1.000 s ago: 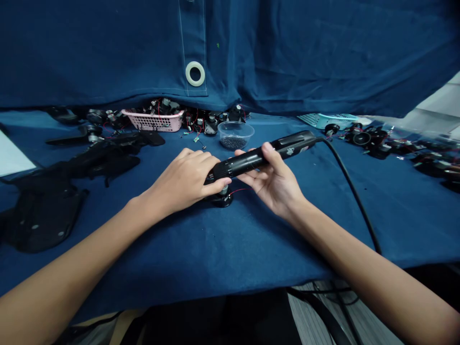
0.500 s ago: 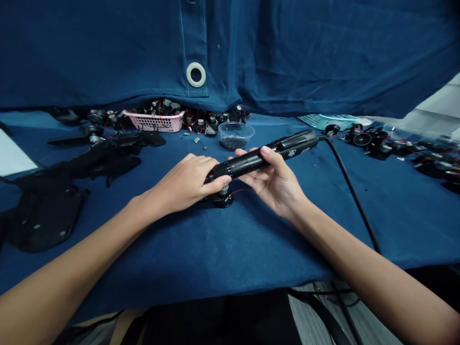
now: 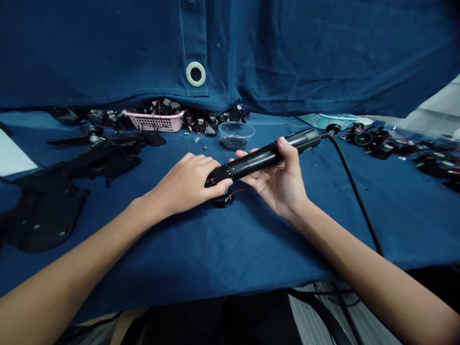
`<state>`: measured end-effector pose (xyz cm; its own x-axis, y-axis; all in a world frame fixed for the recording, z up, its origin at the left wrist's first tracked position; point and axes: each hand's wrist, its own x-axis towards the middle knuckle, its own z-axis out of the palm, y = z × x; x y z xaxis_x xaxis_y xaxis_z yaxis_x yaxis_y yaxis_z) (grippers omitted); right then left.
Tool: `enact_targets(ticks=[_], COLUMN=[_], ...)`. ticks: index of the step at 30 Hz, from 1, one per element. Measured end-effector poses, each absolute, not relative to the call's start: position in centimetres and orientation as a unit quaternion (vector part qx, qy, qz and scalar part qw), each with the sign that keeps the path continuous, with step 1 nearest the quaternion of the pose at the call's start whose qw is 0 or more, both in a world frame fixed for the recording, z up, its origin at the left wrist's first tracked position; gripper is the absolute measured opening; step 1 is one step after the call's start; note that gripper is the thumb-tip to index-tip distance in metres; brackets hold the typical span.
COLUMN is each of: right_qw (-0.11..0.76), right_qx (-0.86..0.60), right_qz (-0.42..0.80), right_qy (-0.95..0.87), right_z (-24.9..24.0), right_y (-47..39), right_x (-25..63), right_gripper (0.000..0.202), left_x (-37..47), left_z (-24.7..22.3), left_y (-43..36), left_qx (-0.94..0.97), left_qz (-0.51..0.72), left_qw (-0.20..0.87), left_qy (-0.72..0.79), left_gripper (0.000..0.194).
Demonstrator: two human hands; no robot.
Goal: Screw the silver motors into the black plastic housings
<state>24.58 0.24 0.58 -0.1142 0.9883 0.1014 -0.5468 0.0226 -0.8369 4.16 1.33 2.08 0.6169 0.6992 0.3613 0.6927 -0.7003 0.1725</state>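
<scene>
At left on our blue cloth-covered counter point(image 3: 230, 254), we see matte black parts point(image 3: 46, 213), flat and moulded, then a pink lattice basket point(image 3: 154, 122). Our left grip point(image 3: 183, 181), palm down, curls round the nose of a smooth, cylindrical black tool point(image 3: 253, 163) slanting rightward over a round black part point(image 3: 223, 202). Behind stands a clear plastic bowl point(image 3: 246, 131). Our right grip point(image 3: 279, 188), palm upturned, pinches the tool's barrel between thumb and fingers; a black cable point(image 3: 354, 187) trails beyond.

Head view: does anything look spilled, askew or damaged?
No clear spill: the clear bowl stands upright, dark bits inside. Small wired parts lie loose beside the pink basket, an untidy spot. The black tool in the right hand shows nothing odd.
</scene>
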Motion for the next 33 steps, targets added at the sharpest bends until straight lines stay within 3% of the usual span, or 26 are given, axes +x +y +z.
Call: enact_targets(ticks=[14,33], right_qw=[0.600,0.596], right_qx=[-0.288,-0.311], right_qz=[0.641,0.642], right_qy=[-0.381,-0.368], right_z=[0.67,0.55], right_y=[0.08,0.39], right_x=[24.53,24.06], right_gripper=[0.046,0.026], left_x=[4.15,3.74], left_z=[2.07,2.66], left_y=[1.29,1.24], left_qx=[0.908,0.907], left_qz=[0.181,0.170], left_qw=[-0.040,0.076], left_qy=[0.376,0.377], left_gripper=[0.045,0.048])
